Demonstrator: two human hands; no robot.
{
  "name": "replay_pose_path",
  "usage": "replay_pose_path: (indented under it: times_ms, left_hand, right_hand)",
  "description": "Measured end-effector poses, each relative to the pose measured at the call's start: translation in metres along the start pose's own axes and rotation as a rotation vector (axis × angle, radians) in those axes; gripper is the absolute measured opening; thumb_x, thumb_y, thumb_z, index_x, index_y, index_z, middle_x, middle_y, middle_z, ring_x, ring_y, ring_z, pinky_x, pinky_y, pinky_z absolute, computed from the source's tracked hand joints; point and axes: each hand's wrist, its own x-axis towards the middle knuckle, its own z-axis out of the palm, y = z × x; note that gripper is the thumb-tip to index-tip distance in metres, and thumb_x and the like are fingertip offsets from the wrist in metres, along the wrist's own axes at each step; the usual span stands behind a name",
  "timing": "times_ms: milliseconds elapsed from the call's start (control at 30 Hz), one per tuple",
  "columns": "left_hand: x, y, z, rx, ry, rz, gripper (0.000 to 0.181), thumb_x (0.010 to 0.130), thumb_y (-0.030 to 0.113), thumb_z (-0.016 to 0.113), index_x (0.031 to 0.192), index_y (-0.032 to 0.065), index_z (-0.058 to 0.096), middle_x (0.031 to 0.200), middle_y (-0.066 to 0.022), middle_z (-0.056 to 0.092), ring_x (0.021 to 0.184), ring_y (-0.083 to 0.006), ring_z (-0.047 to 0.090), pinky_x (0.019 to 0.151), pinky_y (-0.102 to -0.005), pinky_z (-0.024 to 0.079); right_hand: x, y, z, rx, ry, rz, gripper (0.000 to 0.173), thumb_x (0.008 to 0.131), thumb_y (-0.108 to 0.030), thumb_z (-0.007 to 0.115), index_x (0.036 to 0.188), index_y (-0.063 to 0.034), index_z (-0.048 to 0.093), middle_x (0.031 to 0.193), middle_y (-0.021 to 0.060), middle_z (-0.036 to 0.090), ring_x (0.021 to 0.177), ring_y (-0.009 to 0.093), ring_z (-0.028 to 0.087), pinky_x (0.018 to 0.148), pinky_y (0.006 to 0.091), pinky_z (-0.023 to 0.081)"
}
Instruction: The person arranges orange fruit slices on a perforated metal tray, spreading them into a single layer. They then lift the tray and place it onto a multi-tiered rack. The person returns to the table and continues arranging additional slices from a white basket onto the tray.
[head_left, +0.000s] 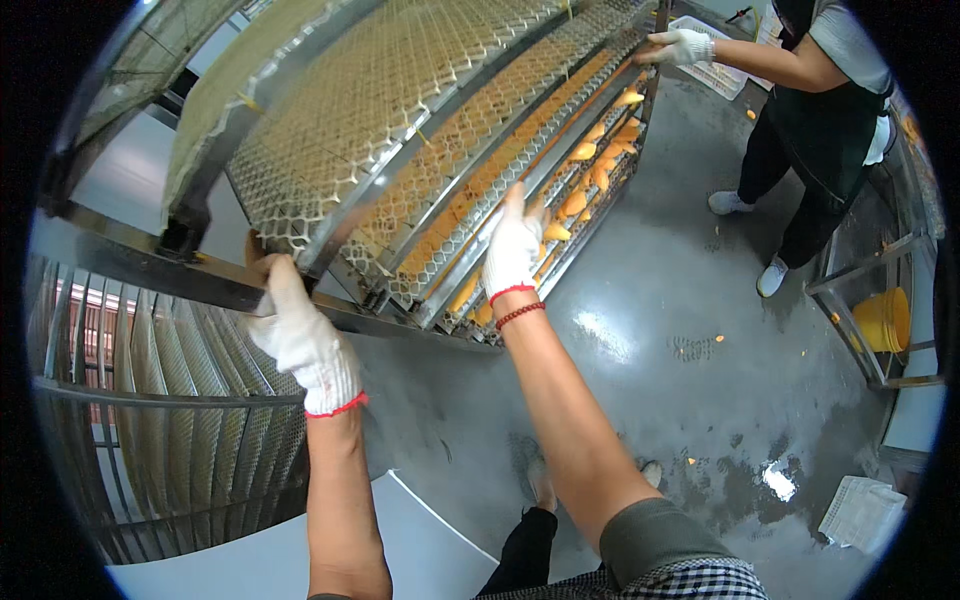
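Observation:
A metal rack (225, 281) holds stacked metal-framed mesh trays (420, 139) in front of me. My left hand (311, 341), in a white knit glove, grips the rack's frame where a tray rail meets the upright; its fingers are partly hidden. My right hand (514, 247), gloved too, holds the front metal edge of a lower tray (457, 266), with the fingers slightly blurred. Orange-yellow slices of food, perhaps fruit (576, 202), lie on the low trays beside that hand. At the rack's far end, a co-worker's gloved hand (679, 46) touches the frame.
The co-worker (817, 127) stands at the right on a wet grey floor (637, 375) with small orange scraps. A second rack of mesh trays (180, 352) is at left. A yellow bucket (885, 319) sits within a metal stand, and white plastic crates (709, 64) lie behind.

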Motion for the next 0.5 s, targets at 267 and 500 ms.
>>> replay_pose_path:
  times_ms: [267, 500]
  left_hand:
    - [0.006, 0.001, -0.017, 0.018, 0.021, -0.110, 0.027, 0.087, 0.013, 0.070, 0.105, -0.0068, 0.064, 0.096, -0.0094, 0.068, 0.078, -0.0144, 0.059, 0.073, -0.0281, 0.047]
    - [0.004, 0.024, -0.018, -0.108, -0.004, -0.053, 0.021, 0.086, 0.014, 0.070, 0.097, -0.0034, 0.063, 0.089, -0.0052, 0.064, 0.075, -0.0138, 0.055, 0.071, -0.0297, 0.045]
  right_hand:
    - [-0.043, -0.040, 0.017, 0.416, -0.280, 0.616, 0.086, 0.098, -0.054, 0.052, 0.155, 0.0032, 0.023, 0.163, 0.0244, 0.016, 0.150, 0.036, 0.021, 0.120, 0.0474, 0.023]
    - [-0.004, 0.001, 0.046, 0.516, -0.465, 0.635, 0.017, 0.095, -0.009, 0.050, 0.109, -0.0007, 0.056, 0.096, 0.0140, 0.062, 0.085, 0.031, 0.063, 0.072, 0.0466, 0.057]
